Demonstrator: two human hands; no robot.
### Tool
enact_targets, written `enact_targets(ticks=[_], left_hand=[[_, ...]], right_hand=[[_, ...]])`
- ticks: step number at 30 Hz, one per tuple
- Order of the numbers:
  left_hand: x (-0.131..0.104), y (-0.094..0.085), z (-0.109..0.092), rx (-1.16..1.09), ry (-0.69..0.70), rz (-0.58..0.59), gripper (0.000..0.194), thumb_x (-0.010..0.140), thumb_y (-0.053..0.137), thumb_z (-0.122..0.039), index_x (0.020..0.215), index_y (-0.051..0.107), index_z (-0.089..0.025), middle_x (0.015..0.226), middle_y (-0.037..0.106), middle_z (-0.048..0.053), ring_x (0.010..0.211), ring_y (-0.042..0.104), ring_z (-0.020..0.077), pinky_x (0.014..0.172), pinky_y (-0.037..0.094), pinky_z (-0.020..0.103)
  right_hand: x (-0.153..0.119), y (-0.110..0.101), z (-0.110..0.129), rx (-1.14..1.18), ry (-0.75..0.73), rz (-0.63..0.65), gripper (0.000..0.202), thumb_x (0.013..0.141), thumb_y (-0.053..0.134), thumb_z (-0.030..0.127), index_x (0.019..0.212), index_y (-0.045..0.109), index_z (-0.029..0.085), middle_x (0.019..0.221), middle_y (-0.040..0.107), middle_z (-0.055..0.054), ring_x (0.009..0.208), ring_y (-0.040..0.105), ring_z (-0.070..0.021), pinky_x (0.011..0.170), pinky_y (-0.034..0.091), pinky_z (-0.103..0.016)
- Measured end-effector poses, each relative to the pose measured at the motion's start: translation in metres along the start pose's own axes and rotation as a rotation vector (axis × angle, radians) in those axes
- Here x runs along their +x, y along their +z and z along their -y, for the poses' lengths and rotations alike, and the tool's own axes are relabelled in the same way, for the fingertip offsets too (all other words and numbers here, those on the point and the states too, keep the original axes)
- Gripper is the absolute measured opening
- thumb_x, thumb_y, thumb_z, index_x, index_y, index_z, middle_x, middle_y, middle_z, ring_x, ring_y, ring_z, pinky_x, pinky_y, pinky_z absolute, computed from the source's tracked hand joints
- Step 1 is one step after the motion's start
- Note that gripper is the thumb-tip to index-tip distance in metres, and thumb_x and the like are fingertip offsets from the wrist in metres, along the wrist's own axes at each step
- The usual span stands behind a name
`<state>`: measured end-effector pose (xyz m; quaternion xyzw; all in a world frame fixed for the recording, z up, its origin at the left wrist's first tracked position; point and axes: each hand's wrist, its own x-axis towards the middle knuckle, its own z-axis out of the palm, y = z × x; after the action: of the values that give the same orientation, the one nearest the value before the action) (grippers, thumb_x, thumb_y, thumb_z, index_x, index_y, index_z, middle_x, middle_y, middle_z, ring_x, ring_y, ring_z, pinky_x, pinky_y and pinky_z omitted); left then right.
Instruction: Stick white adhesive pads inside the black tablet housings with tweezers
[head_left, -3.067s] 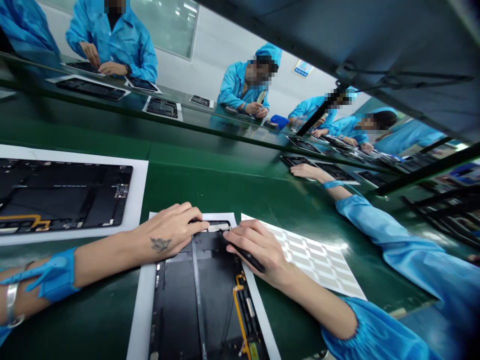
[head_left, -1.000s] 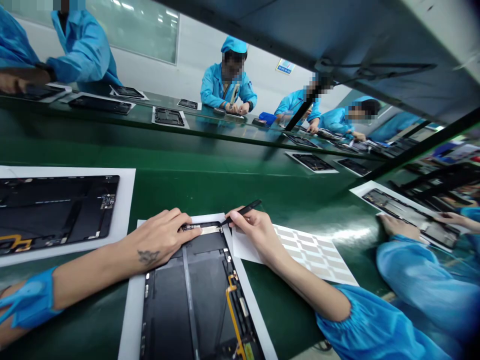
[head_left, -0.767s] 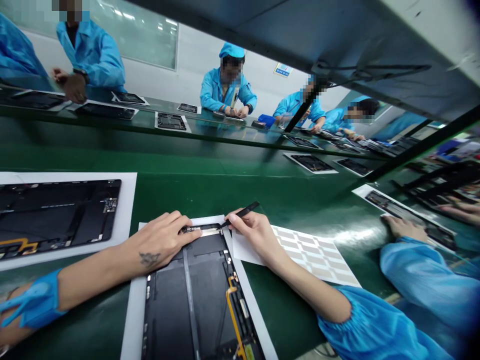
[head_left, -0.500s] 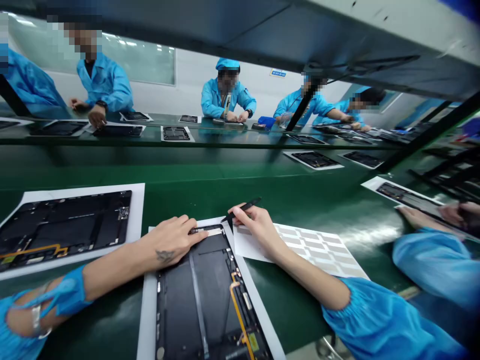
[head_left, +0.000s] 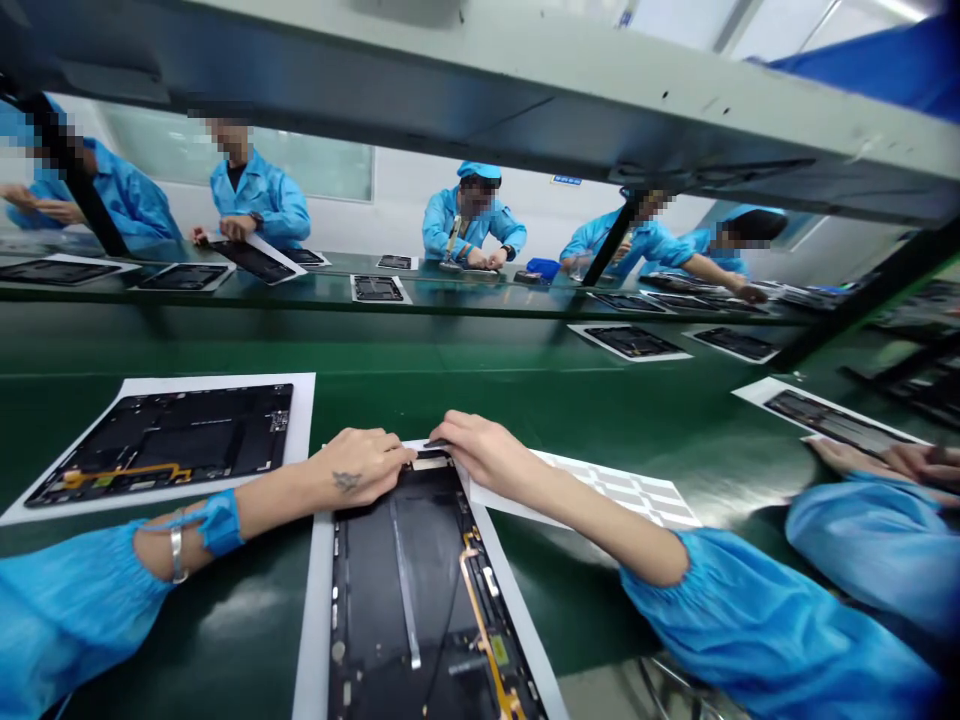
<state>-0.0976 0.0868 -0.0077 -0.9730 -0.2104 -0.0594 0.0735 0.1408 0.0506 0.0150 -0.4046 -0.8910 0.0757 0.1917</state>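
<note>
An opened tablet housing [head_left: 435,580], black inside with an orange flex cable, lies on white paper in front of me. My left hand [head_left: 367,468] rests over its far left corner, fingers curled and pressed together beside a pale strip [head_left: 430,463]; whatever they pinch is hidden. At the far right corner, my right hand [head_left: 484,455] is closed around a slim black pen-like tool [head_left: 435,443]. The tool lies low over the far edge, mostly covered by the fingers. Beneath my right forearm is a white sheet of grey rectangular stickers [head_left: 637,492].
To the left, another tablet housing [head_left: 217,435] lies on paper. A co-worker's blue sleeve [head_left: 862,520] and hands are close on my right, by a further housing [head_left: 832,412]. Several people work across the green bench [head_left: 420,345]. A grey shelf [head_left: 570,90] hangs overhead.
My right hand has moved left onto the housing's far edge, and its tool has tipped lower. My left fingers have curled in from a pointing pose. The view has shifted slightly.
</note>
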Motion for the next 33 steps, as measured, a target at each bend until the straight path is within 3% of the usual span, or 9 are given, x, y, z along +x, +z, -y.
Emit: enact_targets(ticks=[3, 6, 18, 23, 26, 28, 31, 33], left_hand=[[-0.014, 0.006, 0.0, -0.092, -0.008, -0.12, 0.028, 0.096, 0.038, -0.015, 0.109, 0.062, -0.016, 0.101, 0.069, 0.008, 0.094, 0.065, 0.0206, 0.076, 0.055, 0.03], [-0.019, 0.011, 0.0, -0.147, 0.006, -0.204, 0.027, 0.095, 0.04, -0.015, 0.106, 0.064, -0.016, 0.104, 0.07, 0.009, 0.098, 0.066, 0.0192, 0.084, 0.054, 0.029], [-0.017, 0.015, -0.003, -0.167, 0.029, -0.203, 0.026, 0.092, 0.042, -0.011, 0.104, 0.065, -0.013, 0.108, 0.07, 0.01, 0.105, 0.065, 0.0218, 0.093, 0.053, 0.033], [-0.017, 0.015, -0.005, -0.136, 0.047, -0.238, 0.027, 0.093, 0.043, -0.011, 0.109, 0.064, -0.013, 0.113, 0.069, 0.01, 0.107, 0.065, 0.0216, 0.092, 0.053, 0.033], [-0.017, 0.013, -0.006, -0.085, 0.053, -0.248, 0.028, 0.093, 0.043, -0.01, 0.111, 0.064, -0.012, 0.117, 0.069, 0.01, 0.107, 0.065, 0.0218, 0.091, 0.054, 0.033], [-0.016, 0.012, -0.008, -0.064, 0.045, -0.226, 0.027, 0.093, 0.043, -0.011, 0.108, 0.065, -0.011, 0.115, 0.069, 0.011, 0.104, 0.066, 0.0224, 0.089, 0.055, 0.034], [-0.015, 0.012, -0.01, -0.053, 0.029, -0.198, 0.026, 0.092, 0.044, -0.01, 0.107, 0.065, -0.012, 0.114, 0.069, 0.01, 0.103, 0.066, 0.0226, 0.089, 0.055, 0.034], [-0.014, 0.012, -0.011, -0.055, 0.02, -0.191, 0.025, 0.091, 0.045, -0.008, 0.106, 0.065, -0.013, 0.113, 0.069, 0.01, 0.103, 0.066, 0.0224, 0.089, 0.055, 0.034]], right_hand=[[0.019, 0.006, 0.008, -0.181, -0.053, 0.233, 0.013, 0.093, 0.051, 0.01, 0.091, 0.063, 0.015, 0.092, 0.06, -0.007, 0.076, 0.057, -0.017, 0.068, 0.04, -0.027], [0.032, 0.008, 0.014, -0.25, -0.089, 0.339, 0.011, 0.092, 0.053, 0.01, 0.09, 0.063, 0.014, 0.092, 0.06, -0.007, 0.075, 0.056, -0.0167, 0.065, 0.038, -0.027], [0.053, -0.004, 0.024, -0.416, -0.243, 0.557, 0.018, 0.09, 0.05, 0.006, 0.099, 0.065, 0.011, 0.094, 0.063, -0.01, 0.072, 0.057, -0.0183, 0.061, 0.036, -0.03], [0.052, -0.009, 0.022, -0.455, -0.241, 0.604, 0.02, 0.087, 0.05, 0.004, 0.102, 0.064, 0.01, 0.095, 0.063, -0.011, 0.075, 0.057, -0.019, 0.062, 0.036, -0.03], [0.044, -0.019, 0.011, -0.44, -0.166, 0.649, 0.016, 0.088, 0.053, 0.005, 0.097, 0.065, 0.011, 0.093, 0.062, -0.009, 0.072, 0.056, -0.0175, 0.059, 0.034, -0.028], [0.034, -0.022, 0.002, -0.359, -0.086, 0.611, 0.012, 0.09, 0.054, 0.008, 0.092, 0.065, 0.013, 0.091, 0.061, -0.008, 0.07, 0.056, -0.0162, 0.058, 0.034, -0.027], [0.015, -0.014, -0.007, -0.186, -0.01, 0.36, 0.015, 0.091, 0.053, 0.006, 0.091, 0.067, 0.013, 0.089, 0.06, -0.007, 0.075, 0.058, -0.0167, 0.065, 0.04, -0.027], [0.001, -0.003, -0.008, -0.048, -0.025, 0.214, 0.02, 0.092, 0.053, 0.006, 0.101, 0.069, 0.014, 0.088, 0.06, -0.006, 0.08, 0.059, -0.017, 0.072, 0.044, -0.027]])
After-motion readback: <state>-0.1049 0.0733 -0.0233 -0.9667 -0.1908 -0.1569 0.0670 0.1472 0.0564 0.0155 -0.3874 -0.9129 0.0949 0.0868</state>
